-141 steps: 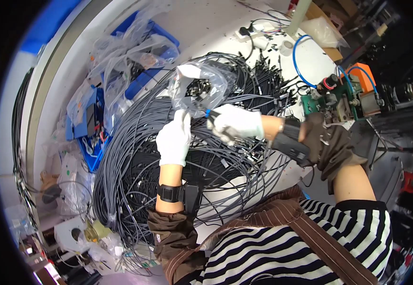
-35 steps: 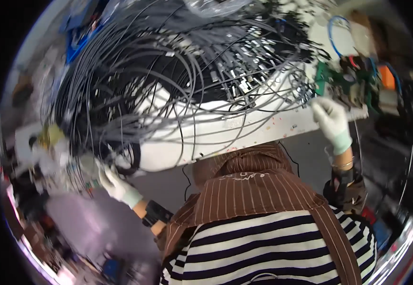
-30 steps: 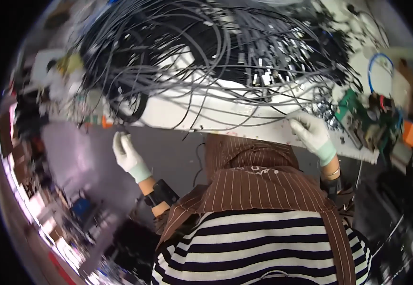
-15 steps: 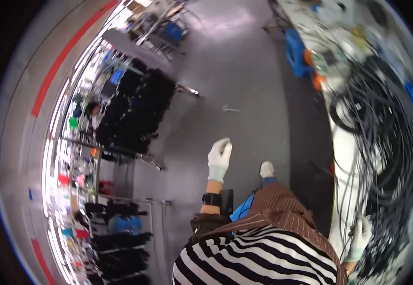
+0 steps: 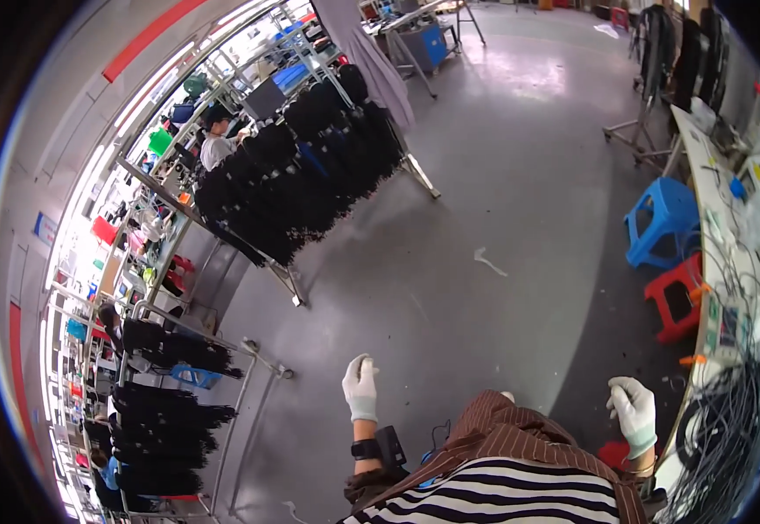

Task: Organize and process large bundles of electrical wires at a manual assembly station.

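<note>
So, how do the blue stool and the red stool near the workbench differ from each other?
The blue stool stands farther from the person, out on the open grey floor; the red stool stands nearer, close against the white workbench. The blue stool looks somewhat larger in the picture than the red stool. Both are plastic stools standing upright with nothing on their seats.

We see a bright room, strong white light pouring in from the left side, a shiny glare patch on the grey floor (image 5: 520, 79), bent lines near the round edge, black corners, far things a bit fuzzy.
</note>
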The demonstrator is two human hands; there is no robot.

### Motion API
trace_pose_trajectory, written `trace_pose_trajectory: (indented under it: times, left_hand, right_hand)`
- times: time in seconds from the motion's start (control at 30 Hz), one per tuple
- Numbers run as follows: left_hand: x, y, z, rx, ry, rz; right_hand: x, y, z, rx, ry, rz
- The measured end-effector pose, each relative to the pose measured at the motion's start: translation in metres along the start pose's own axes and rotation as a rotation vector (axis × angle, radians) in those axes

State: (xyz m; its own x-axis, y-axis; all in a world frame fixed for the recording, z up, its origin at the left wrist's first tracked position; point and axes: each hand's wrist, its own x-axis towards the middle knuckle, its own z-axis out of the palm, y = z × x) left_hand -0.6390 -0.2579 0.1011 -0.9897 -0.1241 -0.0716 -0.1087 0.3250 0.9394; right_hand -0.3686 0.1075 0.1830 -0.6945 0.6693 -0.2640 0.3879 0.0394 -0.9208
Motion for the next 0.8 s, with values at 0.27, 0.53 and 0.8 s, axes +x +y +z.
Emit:
trace_pose_trajectory:
  times: [0.27, 0.53, 0.8]
  left_hand:
    - [0.153, 0.052, 0.081, -0.097, 0.028, 0.101]
    - [0.324, 0.159, 0.197, -0.153, 0.070, 0.227]
    - [0.524, 0.245, 0.239, -0.190, 0.139, 0.266]
  right_hand:
    - [0.178, -0.033, 0.016, -0.092, -0.064, 0.044]
    - [0.419, -0.079, 0.022, -0.037, -0.037, 0.000]
    - [0.627, -0.206, 0.129, -0.173, -0.276, -0.157]
